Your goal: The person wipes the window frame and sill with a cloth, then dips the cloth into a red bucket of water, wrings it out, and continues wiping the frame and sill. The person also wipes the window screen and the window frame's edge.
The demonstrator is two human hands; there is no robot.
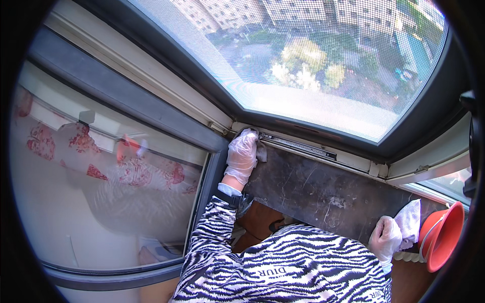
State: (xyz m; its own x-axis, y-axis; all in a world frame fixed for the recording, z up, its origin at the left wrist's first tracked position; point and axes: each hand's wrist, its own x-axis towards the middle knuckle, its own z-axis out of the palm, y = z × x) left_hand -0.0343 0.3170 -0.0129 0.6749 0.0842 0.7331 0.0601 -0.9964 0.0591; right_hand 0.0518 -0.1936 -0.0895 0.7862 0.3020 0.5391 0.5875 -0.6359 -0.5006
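My left hand [242, 156], in a clear plastic glove, is at the left corner of the window frame, closed on a grey cloth [261, 151] that shows beside its fingers. It touches the frame next to a metal hinge arm [299, 144]. My right hand [385, 236], gloved too, rests in a loose fist at the right edge of the dark stone sill [322, 189]. A striped light cloth [410, 223] is right beside it; whether the fingers hold that cloth cannot be told. A red plastic bucket [447, 238] stands tilted in view, right of the cloth.
An opened window sash [218, 170] with reflecting glass takes up the left side. Ahead is an insect screen [303, 68] in a dark frame, with buildings and trees beyond. Another window section [447, 181] is at the right. Brown floor [257, 219] shows below the sill.
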